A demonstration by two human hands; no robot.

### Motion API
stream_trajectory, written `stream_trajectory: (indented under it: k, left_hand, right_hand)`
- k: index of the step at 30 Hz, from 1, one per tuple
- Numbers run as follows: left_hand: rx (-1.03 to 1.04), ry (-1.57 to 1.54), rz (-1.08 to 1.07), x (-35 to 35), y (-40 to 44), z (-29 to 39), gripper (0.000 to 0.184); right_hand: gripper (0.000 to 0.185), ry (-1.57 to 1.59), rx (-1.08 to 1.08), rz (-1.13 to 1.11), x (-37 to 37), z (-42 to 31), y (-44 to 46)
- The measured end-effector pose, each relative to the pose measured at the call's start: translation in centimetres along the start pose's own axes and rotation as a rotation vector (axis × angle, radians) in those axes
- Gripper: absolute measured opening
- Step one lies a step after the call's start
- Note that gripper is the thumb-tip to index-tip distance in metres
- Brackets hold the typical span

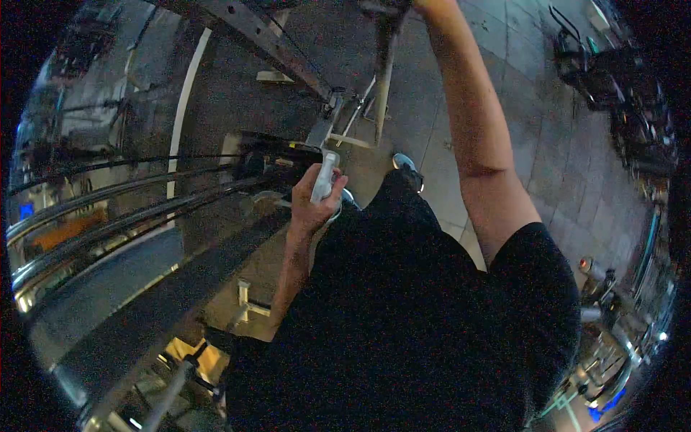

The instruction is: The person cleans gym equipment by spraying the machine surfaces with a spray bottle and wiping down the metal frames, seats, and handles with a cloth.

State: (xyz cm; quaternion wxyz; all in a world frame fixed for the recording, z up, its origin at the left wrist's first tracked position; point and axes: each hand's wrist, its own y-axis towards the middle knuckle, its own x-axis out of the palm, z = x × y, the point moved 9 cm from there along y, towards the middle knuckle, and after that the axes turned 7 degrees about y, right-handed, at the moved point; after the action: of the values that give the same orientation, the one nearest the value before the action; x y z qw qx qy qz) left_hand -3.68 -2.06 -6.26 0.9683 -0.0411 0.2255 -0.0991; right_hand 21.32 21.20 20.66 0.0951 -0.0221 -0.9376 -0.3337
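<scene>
My left hand (311, 205) is closed around a slim, pale grey-white object (324, 178) and holds it upright in front of my legs. Its exact kind is too blurred to tell. A thin light cord or strip seems to hang below that hand. My right arm reaches far forward, so my right hand (430, 4) is mostly cut off by the top edge and its fingers do not show. Closest to it is the dark upper end of a metal post (386, 29) on a frame that looks like gym equipment.
Left of me are long dark rails (144, 183) and a broad dark padded surface (158, 288). A slanted metal beam (270, 47) crosses ahead. More equipment stands at the upper right (604, 72) and lower right (601, 338). The floor is grey tile (533, 151).
</scene>
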Motion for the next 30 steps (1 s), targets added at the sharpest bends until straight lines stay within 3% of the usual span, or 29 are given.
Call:
stream_trajectory:
  k: [4,6,7,11,14,15,18,19,22,26,27,30]
  left_hand:
    - [0.043,0.144,0.139,2.5,2.3,2.5,0.021]
    - [-0.049,0.122,0.215,4.6,3.6,3.2,0.022]
    - [-0.099,0.105,0.254,5.8,4.1,3.6,0.023]
    - [-0.277,0.005,0.460,10.2,4.5,5.1,0.022]
    - [-0.286,-0.132,0.539,13.7,4.4,7.7,0.022]
    - [-0.333,-0.126,0.590,14.6,3.4,8.5,0.023]
    - [-0.299,0.076,0.719,16.1,2.0,12.0,0.024]
    - [-0.431,-0.112,0.699,17.7,1.7,11.0,0.024]
    - [-0.406,0.168,0.830,19.8,0.7,11.1,0.026]
    - [-0.520,0.016,0.949,21.0,-0.6,11.2,0.030]
    - [-0.508,0.021,1.025,21.6,-1.2,11.5,0.030]
    - [-0.571,-0.030,1.158,26.4,-2.6,12.1,0.030]
  right_hand:
    - [0.026,0.182,0.196,-0.217,0.0,3.9,-0.8]
    - [0.023,0.341,0.310,-0.346,0.6,4.8,-1.0]
    - [0.026,0.278,0.323,-0.412,0.3,5.6,-0.7]
    - [0.033,0.523,0.320,-0.599,2.2,6.9,-1.0]
    - [0.030,0.590,0.390,-0.671,2.7,6.9,-1.4]
    - [0.030,0.596,0.335,-0.772,2.8,11.3,-1.8]
    - [0.033,0.686,0.407,-0.786,3.2,13.1,-3.6]
    - [0.061,0.515,0.353,-0.744,2.2,16.6,-4.3]
    - [0.062,0.340,0.448,-0.697,1.0,19.1,-9.7]
    - [0.056,0.298,0.558,-0.920,1.8,25.3,-17.7]
    - [0.048,0.239,0.365,-0.897,1.2,22.6,-17.2]
    - [0.043,0.166,0.502,-1.233,0.7,26.3,-21.8]
